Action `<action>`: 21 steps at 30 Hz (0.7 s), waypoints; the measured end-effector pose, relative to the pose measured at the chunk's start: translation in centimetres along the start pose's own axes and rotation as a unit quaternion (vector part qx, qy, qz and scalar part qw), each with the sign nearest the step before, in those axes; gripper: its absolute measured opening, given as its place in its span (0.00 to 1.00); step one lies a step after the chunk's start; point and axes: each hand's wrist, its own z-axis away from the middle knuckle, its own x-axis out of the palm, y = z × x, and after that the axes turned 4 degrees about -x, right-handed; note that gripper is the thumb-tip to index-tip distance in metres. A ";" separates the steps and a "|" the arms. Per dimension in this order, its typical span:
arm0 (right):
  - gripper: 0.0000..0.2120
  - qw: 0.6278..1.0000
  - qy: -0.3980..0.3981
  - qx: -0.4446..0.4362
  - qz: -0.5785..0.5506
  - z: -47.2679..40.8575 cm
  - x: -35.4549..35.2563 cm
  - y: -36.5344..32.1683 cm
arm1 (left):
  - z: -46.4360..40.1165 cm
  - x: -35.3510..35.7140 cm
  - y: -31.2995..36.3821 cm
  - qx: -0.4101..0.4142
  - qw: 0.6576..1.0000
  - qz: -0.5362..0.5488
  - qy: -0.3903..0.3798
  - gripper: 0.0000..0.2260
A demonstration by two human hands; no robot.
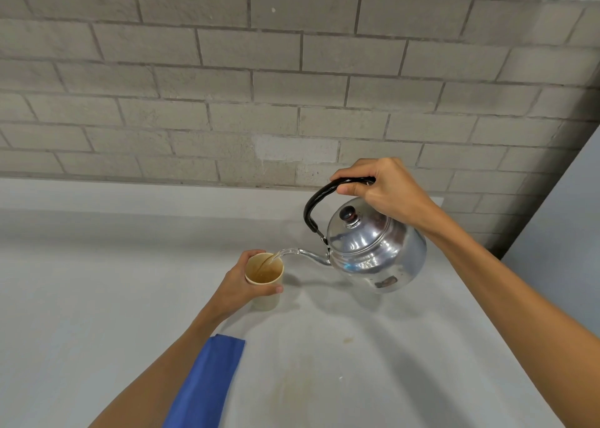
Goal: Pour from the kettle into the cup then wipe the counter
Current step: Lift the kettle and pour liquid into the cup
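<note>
A shiny metal kettle (376, 249) with a black handle hangs tilted to the left above the grey counter (97, 297). My right hand (383, 190) grips its handle from above. A thin clear stream runs from the spout into a small paper cup (263, 271) that holds brownish liquid. My left hand (237, 284) wraps around the cup, which stands on the counter. A folded blue cloth (207, 382) lies on the counter, partly under my left forearm.
A grey brick wall (292, 70) rises behind the counter. A pale panel (565, 219) stands at the right beyond the counter's right edge. Faint brownish stains (347, 340) mark the counter in front of the kettle.
</note>
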 end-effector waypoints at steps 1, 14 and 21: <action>0.11 1.000 -0.001 -0.001 0.004 -0.1 0.0 0.0 | 0.0 0.0 0.0 0.000 1.000 -0.001 -0.001 0.35; 0.10 0.997 0.034 0.040 -0.063 0.9 0.9 2.6 | 0.3 -0.1 0.1 -0.008 1.000 -0.002 0.000 0.35; 0.11 0.979 0.085 0.082 -0.168 2.0 1.9 4.5 | 0.2 0.0 -0.1 -0.010 1.000 0.020 -0.010 0.44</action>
